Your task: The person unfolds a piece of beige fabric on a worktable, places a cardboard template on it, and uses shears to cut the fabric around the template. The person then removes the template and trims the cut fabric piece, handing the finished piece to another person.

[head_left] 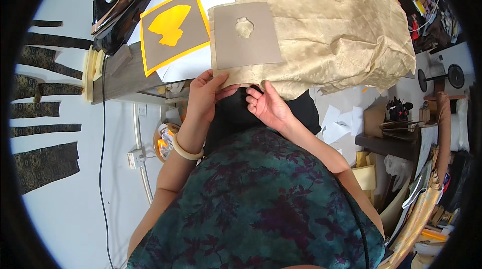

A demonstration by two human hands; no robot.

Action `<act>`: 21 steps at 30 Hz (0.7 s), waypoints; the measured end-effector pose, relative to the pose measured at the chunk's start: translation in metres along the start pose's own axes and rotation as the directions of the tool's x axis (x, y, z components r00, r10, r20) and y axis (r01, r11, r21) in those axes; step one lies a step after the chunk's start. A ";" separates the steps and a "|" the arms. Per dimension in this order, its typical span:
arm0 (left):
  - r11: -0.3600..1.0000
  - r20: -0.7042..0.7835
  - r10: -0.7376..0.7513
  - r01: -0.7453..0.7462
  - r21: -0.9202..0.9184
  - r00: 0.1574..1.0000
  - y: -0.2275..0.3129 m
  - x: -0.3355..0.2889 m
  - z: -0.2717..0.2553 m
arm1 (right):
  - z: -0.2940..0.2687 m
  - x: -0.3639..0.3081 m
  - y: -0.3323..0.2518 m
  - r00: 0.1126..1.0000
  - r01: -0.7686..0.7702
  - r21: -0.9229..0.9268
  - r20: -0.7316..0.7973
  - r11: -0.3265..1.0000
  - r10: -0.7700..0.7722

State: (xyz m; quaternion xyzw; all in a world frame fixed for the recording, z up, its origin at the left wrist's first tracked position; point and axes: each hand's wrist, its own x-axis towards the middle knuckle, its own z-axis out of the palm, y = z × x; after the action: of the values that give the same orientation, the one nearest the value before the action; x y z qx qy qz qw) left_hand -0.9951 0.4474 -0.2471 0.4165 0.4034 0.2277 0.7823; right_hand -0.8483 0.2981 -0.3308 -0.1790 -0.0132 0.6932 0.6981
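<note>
A wrinkled sheet of gold fabric [336, 33] spreads over the table and hangs past its near edge. On its left part lies a taupe square board [226, 43], with a small pale-gold shape [244, 27] at its middle. My left hand [205, 97] pinches the fabric's near edge below the board, thumb on top and fingers underneath. My right hand [271, 107] is palm up at the same edge, thumb against the fabric and fingers curled; the hold is partly hidden. To the left lies another taupe board [150, 38] with an orange border and yellow shape.
A dark glossy iron [123, 15] stands at the table's left end, beside a hanging black cable [104, 118]. Patterned dark fabric strips [45, 166] hang on the left wall. Cluttered shelves [386, 143] and fabric rolls [419, 219] stand at right.
</note>
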 end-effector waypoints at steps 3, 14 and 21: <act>1.000 0.004 0.004 -0.004 0.021 1.000 0.013 0.003 0.005 | 0.000 -0.001 -0.009 0.992 0.127 0.047 -0.011 0.991 -0.127; 0.894 0.388 0.444 -0.375 -0.244 0.807 0.168 0.057 0.131 | 0.129 0.000 -0.131 0.495 0.596 -0.802 0.405 -0.039 -0.768; 0.885 0.434 0.447 -0.459 -0.085 0.782 0.208 0.046 0.164 | 0.009 0.073 -0.191 0.634 0.026 -0.715 0.552 -0.699 -0.542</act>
State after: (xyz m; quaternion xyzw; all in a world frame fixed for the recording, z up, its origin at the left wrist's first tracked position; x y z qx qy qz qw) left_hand -0.8383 0.5172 -0.0400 0.5514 0.1065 0.3031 0.7699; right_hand -0.6636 0.3760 -0.2882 -0.7460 -0.5436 -0.0705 0.3781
